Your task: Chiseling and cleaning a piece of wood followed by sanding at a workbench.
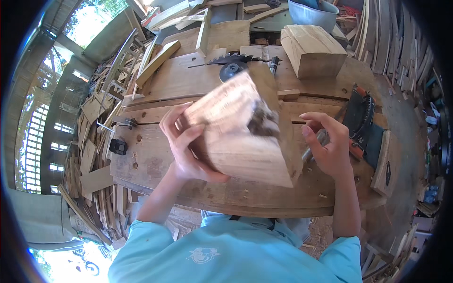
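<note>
Workbench (152,152), block (238,153) in left fingers (188,136), near right fingers (321,118)

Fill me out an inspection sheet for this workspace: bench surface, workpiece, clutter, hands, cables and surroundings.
Surface: wooden workbench with dark holes and gaps between its boards.
Workpiece: wooden block, held tilted above the bench, partly blurred; a dark, rough hollow shows in it.
Clutter: toothed saw blade, black disc, larger block, orange-and-black tool, small black item.
Hands: left hand grips the block; right hand is open to its right, holding nothing visible.
Cables: no certain cable; a dark line hangs against the grey sheet, nature unclear.
Surroundings: scrap wood piled left, upright planks right.
</note>
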Available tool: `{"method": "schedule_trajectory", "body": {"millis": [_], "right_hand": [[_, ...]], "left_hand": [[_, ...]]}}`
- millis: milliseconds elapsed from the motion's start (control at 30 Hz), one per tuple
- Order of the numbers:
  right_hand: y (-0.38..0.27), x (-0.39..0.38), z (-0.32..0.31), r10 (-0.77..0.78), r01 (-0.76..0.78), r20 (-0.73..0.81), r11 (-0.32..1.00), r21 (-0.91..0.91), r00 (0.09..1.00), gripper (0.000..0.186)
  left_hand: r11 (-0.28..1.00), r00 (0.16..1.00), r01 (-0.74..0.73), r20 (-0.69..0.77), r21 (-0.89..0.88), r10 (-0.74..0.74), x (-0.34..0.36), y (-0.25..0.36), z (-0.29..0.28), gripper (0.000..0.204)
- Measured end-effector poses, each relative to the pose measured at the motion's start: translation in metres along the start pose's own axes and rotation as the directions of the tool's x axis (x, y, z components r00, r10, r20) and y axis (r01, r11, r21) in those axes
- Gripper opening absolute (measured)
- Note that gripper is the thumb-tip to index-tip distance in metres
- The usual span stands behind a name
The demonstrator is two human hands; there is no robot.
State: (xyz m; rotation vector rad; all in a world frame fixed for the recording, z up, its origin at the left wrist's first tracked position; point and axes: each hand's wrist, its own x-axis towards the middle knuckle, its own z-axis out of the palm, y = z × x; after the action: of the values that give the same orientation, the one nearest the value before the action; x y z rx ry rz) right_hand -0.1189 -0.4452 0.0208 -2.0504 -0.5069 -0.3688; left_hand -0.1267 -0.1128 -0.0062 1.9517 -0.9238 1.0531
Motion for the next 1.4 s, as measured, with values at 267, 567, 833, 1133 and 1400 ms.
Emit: {"method": "schedule_trajectory", "body": {"millis": [267, 567, 833, 1133, 1400], "right_hand": [[0.002, 0.0, -0.001, 0.02, -0.02, 0.012, 1.0, 0.01, 1.0, 0.021], [0.01, 0.0, -0.003, -0.036, 0.036, -0.045, 0.999, -0.001, 0.998, 0.02], [0.01, 0.001, 0.0, -0.022, 0.023, 0.028, 1.0, -0.017, 0.999, 0.022], [0.008, 0.001, 0.006, 0.065, -0.06, 0.134, 0.997, -0.047, 0.989, 0.025], [0.009, 0.0, 0.001, 0.044, -0.017, 0.223, 0.992, -0.123, 0.974, 0.03]], "left_hand": [[0.987, 0.994, -0.112, 0.02, 0.115, 0.11, 0.006, 0.011, -0.003, 0.1], [0.744, 0.797, 0.602, 0.17, -0.29, -0.579, -0.046, 0.03, -0.033, 0.134], [-0.249, 0.474, 0.271, 0.354, -0.93, -0.806, -0.067, 0.03, -0.059, 0.078], [-0.387, 0.002, 0.288, 0.405, -0.876, -0.914, -0.098, 0.04, -0.036, 0.067], [-0.464, -0.106, 0.271, 0.453, -0.843, -0.885, -0.112, 0.044, -0.024, 0.061]]}}
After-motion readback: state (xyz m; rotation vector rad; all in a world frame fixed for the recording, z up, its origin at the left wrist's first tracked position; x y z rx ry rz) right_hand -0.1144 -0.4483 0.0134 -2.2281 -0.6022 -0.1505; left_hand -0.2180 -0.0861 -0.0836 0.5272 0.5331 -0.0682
